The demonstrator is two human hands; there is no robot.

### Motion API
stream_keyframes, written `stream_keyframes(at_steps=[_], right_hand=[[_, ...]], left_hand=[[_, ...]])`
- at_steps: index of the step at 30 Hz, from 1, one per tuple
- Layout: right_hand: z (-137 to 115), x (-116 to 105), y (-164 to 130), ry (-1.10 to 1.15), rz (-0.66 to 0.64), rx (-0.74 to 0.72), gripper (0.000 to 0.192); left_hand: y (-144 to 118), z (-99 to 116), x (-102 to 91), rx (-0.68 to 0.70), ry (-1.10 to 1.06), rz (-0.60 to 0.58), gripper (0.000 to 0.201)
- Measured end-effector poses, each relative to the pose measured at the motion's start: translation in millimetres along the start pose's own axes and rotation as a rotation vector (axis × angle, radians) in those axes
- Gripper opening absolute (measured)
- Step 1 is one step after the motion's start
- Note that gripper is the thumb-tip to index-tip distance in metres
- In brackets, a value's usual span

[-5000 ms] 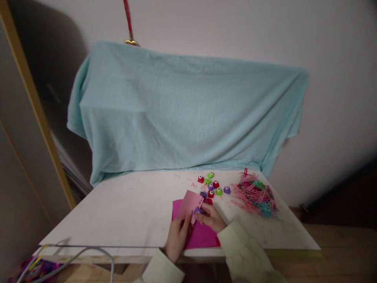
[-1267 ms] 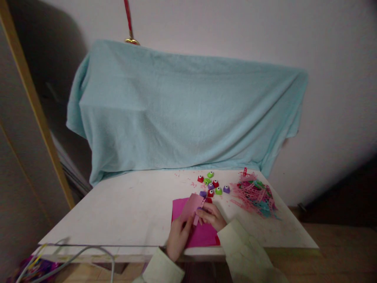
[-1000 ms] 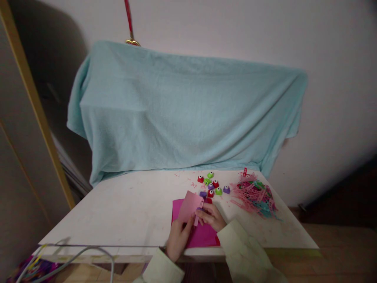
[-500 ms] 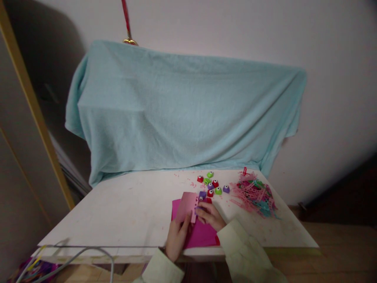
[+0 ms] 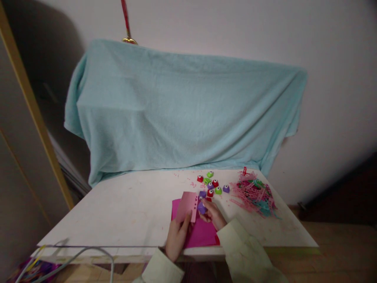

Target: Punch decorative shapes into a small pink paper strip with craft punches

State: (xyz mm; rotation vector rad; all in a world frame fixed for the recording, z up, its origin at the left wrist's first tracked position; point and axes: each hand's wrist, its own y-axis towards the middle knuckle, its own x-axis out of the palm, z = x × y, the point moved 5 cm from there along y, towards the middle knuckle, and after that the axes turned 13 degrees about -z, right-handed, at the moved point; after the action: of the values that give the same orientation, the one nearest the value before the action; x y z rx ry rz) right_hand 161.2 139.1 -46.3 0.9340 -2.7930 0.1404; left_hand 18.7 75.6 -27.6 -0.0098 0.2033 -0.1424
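Your left hand (image 5: 176, 237) is pinching the light pink paper sheet (image 5: 188, 203), tilting it up off the magenta sheet (image 5: 203, 234) so its edge is meeting the small purple plastic punch (image 5: 202, 207) your right hand (image 5: 212, 214) is gripping. Spare punches (image 5: 212, 184) and pink paper scraps (image 5: 255, 194) are lying farther back on the white counter (image 5: 123, 208).

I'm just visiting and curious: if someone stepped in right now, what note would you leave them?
Left hand: holds the light pink paper up by its lower edge.
Right hand: grip on a purple punch at the paper's right edge.
Under both: magenta sheet on the white table.
Done: star holes along that edge.
Left: rest of the paper unpunched. More punches beyond; scrap pile to the right.
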Motion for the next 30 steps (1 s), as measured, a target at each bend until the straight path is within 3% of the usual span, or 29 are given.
stream_keyframes(at_steps=[18,30], right_hand=[[-2.5,5.5,-1.9,0.125,0.032,0.042,0.066],[-8.8,7.1,-2.9,0.069,0.039,0.006,0.057]], left_hand=[[-1.5,3.9,1.2,0.014,0.003,0.007,0.048],[-0.6,3.9,0.9,0.000,-0.001,-0.008,0.049]])
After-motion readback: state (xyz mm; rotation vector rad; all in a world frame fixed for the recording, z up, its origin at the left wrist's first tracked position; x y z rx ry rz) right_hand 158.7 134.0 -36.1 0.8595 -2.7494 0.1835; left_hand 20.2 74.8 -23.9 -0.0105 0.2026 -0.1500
